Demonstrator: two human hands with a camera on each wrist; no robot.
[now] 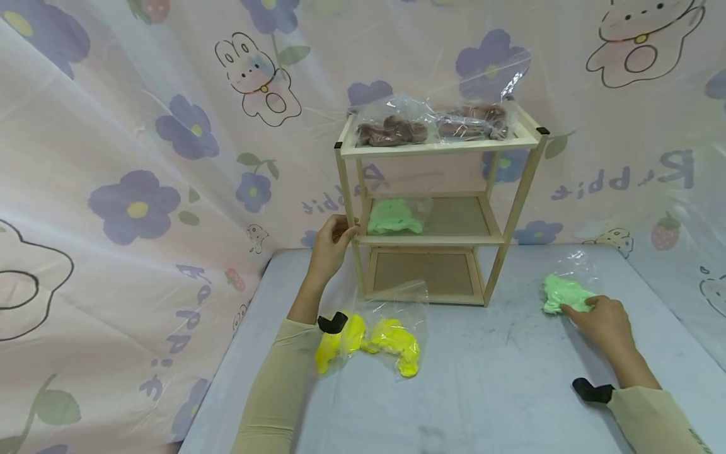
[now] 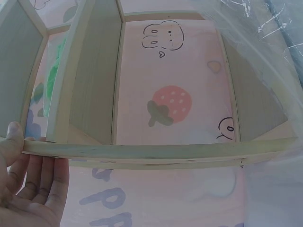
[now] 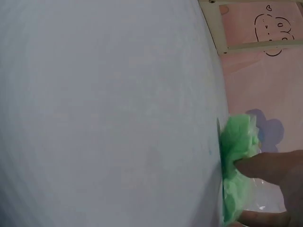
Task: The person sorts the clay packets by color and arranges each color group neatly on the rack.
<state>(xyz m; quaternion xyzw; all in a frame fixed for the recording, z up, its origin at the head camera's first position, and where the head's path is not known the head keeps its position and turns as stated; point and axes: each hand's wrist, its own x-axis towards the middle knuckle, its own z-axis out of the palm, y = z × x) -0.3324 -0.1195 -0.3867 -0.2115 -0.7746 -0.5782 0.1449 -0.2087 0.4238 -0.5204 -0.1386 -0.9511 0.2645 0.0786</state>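
My left hand (image 1: 331,247) holds the left front post of a small wooden shelf rack (image 1: 431,240) at the height of its middle board. In the left wrist view, the thumb (image 2: 13,137) lies on one side of that post and the other fingers on the other. On the right part of the table, my right hand (image 1: 607,325) pinches a clear bag of green clay-like stuff (image 1: 564,293). That bag (image 3: 236,165) lies against the table in the right wrist view, thumb and finger on it.
Bags of brown lumps (image 1: 394,131) lie on the rack's top. Another green bag (image 1: 394,216) sits on the left of the middle board. A bag of yellow lumps (image 1: 397,340) lies before the rack, near my left forearm. A patterned curtain (image 1: 142,126) hangs behind.
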